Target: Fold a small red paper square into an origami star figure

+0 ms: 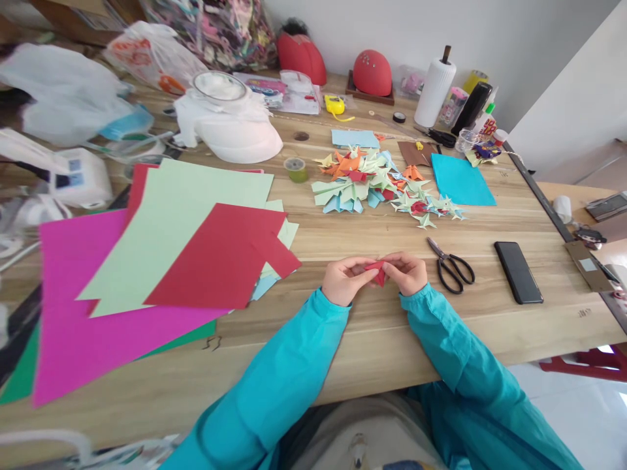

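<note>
Between my two hands is a small piece of folded red paper (379, 275), held just above the wooden table. My left hand (343, 279) pinches its left side with thumb and fingers. From the right, my right hand (407, 273) grips the other side in the same way. The fingers cover much of the paper, so its full shape is hidden. Beyond the hands lies a pile of folded paper figures (350, 186) in green, orange, red and blue. Black-handled scissors (453, 264) rest on the table right of my right hand.
At the left, large sheets of red paper (215, 261), pale green and magenta paper (68, 313) overlap. A phone (518, 272) lies at the right. Behind are a blue sheet (463, 179), a tape roll (296, 170), a white cap (235, 127) and a white bottle (434, 93).
</note>
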Action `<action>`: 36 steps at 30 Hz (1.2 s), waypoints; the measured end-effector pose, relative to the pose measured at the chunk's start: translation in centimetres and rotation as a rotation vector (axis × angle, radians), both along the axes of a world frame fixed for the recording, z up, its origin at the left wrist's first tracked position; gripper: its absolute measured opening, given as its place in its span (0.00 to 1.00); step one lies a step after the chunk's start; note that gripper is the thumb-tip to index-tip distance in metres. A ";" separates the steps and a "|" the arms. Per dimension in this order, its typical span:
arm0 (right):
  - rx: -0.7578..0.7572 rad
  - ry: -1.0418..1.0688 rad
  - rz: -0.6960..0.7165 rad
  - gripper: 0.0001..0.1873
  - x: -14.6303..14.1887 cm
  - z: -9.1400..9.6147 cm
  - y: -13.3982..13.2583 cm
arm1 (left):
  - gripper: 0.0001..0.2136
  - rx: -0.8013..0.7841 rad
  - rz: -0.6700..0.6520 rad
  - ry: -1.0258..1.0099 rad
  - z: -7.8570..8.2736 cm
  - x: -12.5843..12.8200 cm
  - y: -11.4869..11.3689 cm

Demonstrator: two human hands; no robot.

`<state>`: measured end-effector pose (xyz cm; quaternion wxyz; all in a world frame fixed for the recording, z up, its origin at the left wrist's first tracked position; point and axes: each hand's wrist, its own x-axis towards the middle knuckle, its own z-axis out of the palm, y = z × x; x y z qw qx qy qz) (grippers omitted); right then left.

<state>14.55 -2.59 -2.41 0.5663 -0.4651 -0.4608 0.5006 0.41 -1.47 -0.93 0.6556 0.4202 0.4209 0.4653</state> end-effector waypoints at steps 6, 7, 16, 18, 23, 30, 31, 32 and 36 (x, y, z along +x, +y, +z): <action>0.019 -0.014 0.020 0.10 -0.3 -0.1 0.0 | 0.10 0.145 0.061 0.088 -0.3 0.1 0.1; 0.030 -0.019 0.016 0.10 -0.3 -0.2 0.1 | 0.10 0.159 0.067 0.089 -0.3 0.1 0.1; 0.116 -0.037 -0.007 0.07 0.1 -0.1 0.4 | 0.15 -0.020 0.063 0.007 0.2 0.1 0.0; 0.132 -0.027 -0.013 0.06 0.1 0.1 0.4 | 0.15 -0.004 0.059 0.023 0.2 0.0 0.0; 0.123 -0.067 -0.006 0.07 0.3 -0.1 0.6 | 0.10 0.193 0.049 0.145 -0.3 0.0 0.1; 0.137 -0.021 0.035 0.05 0.6 -0.4 0.7 | 0.07 0.375 0.070 0.237 -0.9 -0.3 0.3; 0.134 -0.015 0.039 0.05 0.6 -0.4 0.7 | 0.07 0.379 0.066 0.237 -1.0 -0.3 0.3; 0.126 -0.011 0.043 0.05 0.6 -0.4 0.7 | 0.07 0.382 0.065 0.236 -1.1 -0.3 0.3; 0.056 0.001 0.051 0.08 0.6 -0.4 0.8 | 0.06 0.422 0.064 0.264 -1.1 -0.4 0.4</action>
